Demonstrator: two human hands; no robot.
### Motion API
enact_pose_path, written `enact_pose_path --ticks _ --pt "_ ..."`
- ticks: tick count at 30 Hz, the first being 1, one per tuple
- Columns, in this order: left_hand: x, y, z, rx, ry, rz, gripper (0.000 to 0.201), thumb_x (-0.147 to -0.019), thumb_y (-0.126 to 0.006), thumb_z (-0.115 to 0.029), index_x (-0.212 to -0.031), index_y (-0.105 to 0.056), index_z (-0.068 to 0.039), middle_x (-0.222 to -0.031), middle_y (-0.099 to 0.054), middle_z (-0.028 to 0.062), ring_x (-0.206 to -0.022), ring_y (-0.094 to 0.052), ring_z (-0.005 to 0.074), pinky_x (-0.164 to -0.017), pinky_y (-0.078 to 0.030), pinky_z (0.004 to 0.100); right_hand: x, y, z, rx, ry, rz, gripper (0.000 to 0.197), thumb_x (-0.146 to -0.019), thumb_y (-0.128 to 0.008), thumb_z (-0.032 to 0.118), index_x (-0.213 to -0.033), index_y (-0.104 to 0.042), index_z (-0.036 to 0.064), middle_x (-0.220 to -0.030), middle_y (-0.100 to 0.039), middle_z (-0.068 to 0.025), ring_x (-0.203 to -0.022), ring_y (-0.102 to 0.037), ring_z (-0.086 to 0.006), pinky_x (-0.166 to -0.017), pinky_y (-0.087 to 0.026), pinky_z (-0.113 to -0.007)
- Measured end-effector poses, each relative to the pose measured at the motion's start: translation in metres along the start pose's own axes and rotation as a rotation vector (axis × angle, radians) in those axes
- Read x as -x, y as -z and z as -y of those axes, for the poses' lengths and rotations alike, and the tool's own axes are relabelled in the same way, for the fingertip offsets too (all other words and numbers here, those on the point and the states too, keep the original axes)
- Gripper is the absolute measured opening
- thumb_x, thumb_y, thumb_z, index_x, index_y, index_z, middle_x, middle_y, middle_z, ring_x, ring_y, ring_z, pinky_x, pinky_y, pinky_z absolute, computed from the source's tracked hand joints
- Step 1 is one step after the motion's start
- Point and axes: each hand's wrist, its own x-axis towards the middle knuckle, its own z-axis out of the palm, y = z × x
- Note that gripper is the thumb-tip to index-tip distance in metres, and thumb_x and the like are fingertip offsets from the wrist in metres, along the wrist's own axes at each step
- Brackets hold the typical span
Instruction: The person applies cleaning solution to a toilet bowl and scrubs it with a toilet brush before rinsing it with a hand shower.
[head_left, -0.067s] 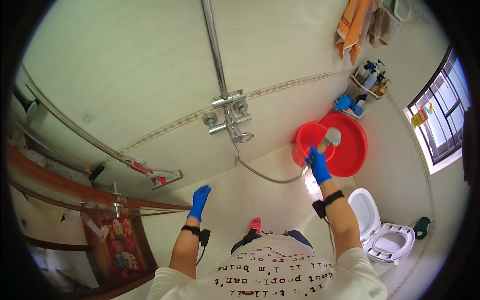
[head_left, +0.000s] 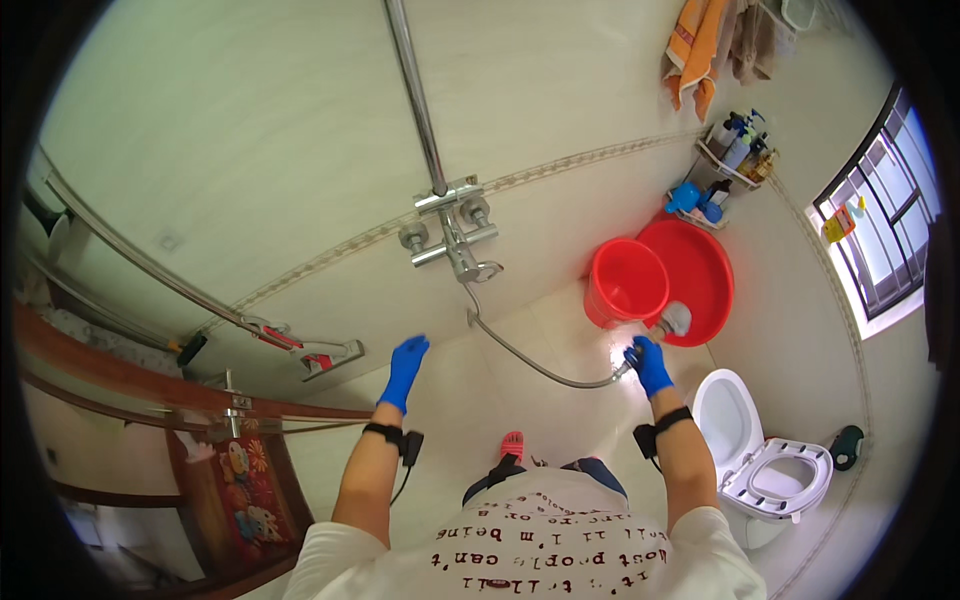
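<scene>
My right hand (head_left: pixel 652 366), in a blue glove, is closed round the handle of a hand shower (head_left: pixel 677 318). Its round pale head points away from me, in front of the near side of a red basin (head_left: pixel 715 270). From the handle's lower end a metal hose (head_left: pixel 540 371) sags and runs up to the chrome shower mixer (head_left: pixel 461 235) on the wall. A red bucket (head_left: pixel 600 300) stands beside the basin, just beyond the shower head. Also gloved in blue, my left hand (head_left: pixel 403 374) is held out over the floor with its fingers stretched, holding nothing.
To the right is a white toilet (head_left: pixel 728 420) with its lid raised. Corner shelves (head_left: pixel 735 170) carry several bottles. A squeegee-like tool (head_left: pixel 333 360) leans along the left wall, near a wooden-framed door (head_left: pixel 290 405). A pink slipper (head_left: pixel 512 444) is on my foot.
My right hand has drawn back toward me, bringing the shower head down from above the bucket and basin; the hose sags lower. My left hand has moved slightly forward.
</scene>
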Motion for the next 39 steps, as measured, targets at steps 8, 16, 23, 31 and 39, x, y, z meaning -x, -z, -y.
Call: enact_pose_path --ticks 8,16,23,31,39 --pt "-0.029 -0.049 -0.023 0.044 0.081 0.127 0.031 -0.075 -0.055 -0.023 -0.095 -0.057 -0.001 -0.096 -0.058 0.0120 -0.089 -0.054 0.0174 -0.078 -0.041 0.0272 0.107 0.249 0.064 0.459 0.563 -0.210 0.013 -0.070 -0.050 0.016 -0.063 -0.043 0.0081 -0.054 -0.042 -0.0022 -0.047 -0.040 -0.0142 -0.046 -0.034 -0.023" --pt "0.048 -0.203 -0.041 -0.539 -0.211 0.232 0.059 -0.067 -0.062 -0.027 -0.117 -0.039 -0.005 -0.119 -0.040 0.0166 -0.108 -0.040 0.0290 -0.087 -0.034 0.0351 0.185 0.300 0.242 -0.132 0.406 -0.279 0.021 -0.077 -0.049 0.022 -0.062 -0.039 0.0123 -0.049 -0.031 0.0034 -0.042 -0.030 -0.0071 -0.041 -0.024 -0.020" --pt "0.084 -0.285 -0.145 -0.671 -0.374 0.182 0.083 -0.063 -0.062 -0.016 -0.130 -0.014 -0.013 -0.133 -0.012 0.0142 -0.123 -0.013 0.0301 -0.096 -0.015 0.0483 0.204 0.298 0.347 -0.396 0.275 0.034 0.009 -0.080 -0.047 0.014 -0.080 -0.044 0.0058 -0.059 -0.032 0.0033 -0.044 -0.028 -0.0047 -0.041 -0.026 -0.018" --pt "0.013 -0.300 -0.124 -1.178 -0.315 0.655 0.025 -0.061 -0.057 -0.018 -0.085 -0.059 -0.013 -0.079 -0.057 0.0104 -0.083 -0.054 0.0284 -0.087 -0.028 0.0522 0.202 0.332 0.414 -0.178 0.214 0.129 0.016 -0.080 -0.046 0.014 -0.092 -0.045 0.0028 -0.064 -0.034 0.0024 -0.045 -0.028 -0.0039 -0.038 -0.025 -0.016" --pt "-0.042 -0.234 -0.200 -0.665 -0.348 0.330 0.032 -0.053 -0.068 -0.025 -0.076 -0.058 -0.006 -0.071 -0.058 0.0146 -0.068 -0.056 0.0310 -0.061 -0.044 0.0367 0.124 0.360 0.341 0.073 0.161 -0.098 0.014 -0.075 -0.055 0.018 -0.076 -0.048 0.0060 -0.066 -0.050 -0.0035 -0.056 -0.048 -0.0134 -0.050 -0.038 -0.022"
